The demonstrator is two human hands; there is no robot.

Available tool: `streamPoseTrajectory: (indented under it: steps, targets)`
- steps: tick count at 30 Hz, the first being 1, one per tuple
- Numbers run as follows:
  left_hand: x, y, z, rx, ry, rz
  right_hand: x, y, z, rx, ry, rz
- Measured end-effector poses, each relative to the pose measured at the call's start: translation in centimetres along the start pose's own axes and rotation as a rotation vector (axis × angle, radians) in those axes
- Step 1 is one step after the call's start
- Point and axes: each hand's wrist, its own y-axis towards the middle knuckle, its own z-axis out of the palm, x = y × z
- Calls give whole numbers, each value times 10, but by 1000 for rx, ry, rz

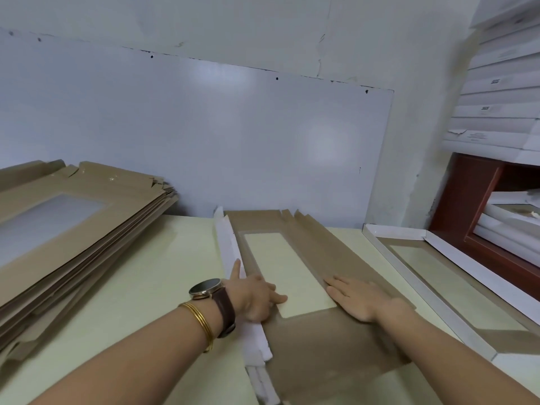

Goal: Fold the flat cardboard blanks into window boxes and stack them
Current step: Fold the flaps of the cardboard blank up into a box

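A brown cardboard blank point(327, 343) with a clear window point(289, 276) lies flat on the pale table point(152, 276), running away from me. Its left flap point(228, 247) is turned up and shows its white underside. My left hand point(254, 296) rests along that left fold, thumb against the white flap and fingers reaching onto the window's edge. My right hand point(356, 296) lies flat with straight fingers on the blank's right side panel, just right of the window. A stack of flat brown blanks point(73, 229) sits at the left.
A folded window box point(455, 287) with white walls lies open side up at the right of the table. Behind it, a red-brown shelf point(473, 200) holds white boxes, with more white boxes point(496, 97) stacked above. A white wall panel point(204, 135) backs the table.
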Motion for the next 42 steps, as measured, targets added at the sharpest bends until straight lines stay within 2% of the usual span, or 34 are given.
streamPoseTrajectory:
  steps: [16, 20, 25, 30, 34, 37, 42]
  targets:
    - [18, 2, 23, -253, 8, -265, 41, -38, -4, -59, -167, -225]
    - [29, 2, 29, -264, -17, -300, 60, -54, -4, -55, -105, -295]
    - [32, -2, 26, -356, -33, -308, 88, -70, -8, 40, 33, -218]
    - [20, 4, 14, -271, -206, -291, 137, -73, -1, -47, -173, -213]
    - [9, 8, 0, -142, -318, -257, 164, -71, -4, -80, -187, -194]
    - [9, 10, -1, -47, -388, -304, 177, -72, -8, -87, -160, -238]
    - [23, 9, 9, -71, -424, -202, 168, -65, -20, 27, 95, -256]
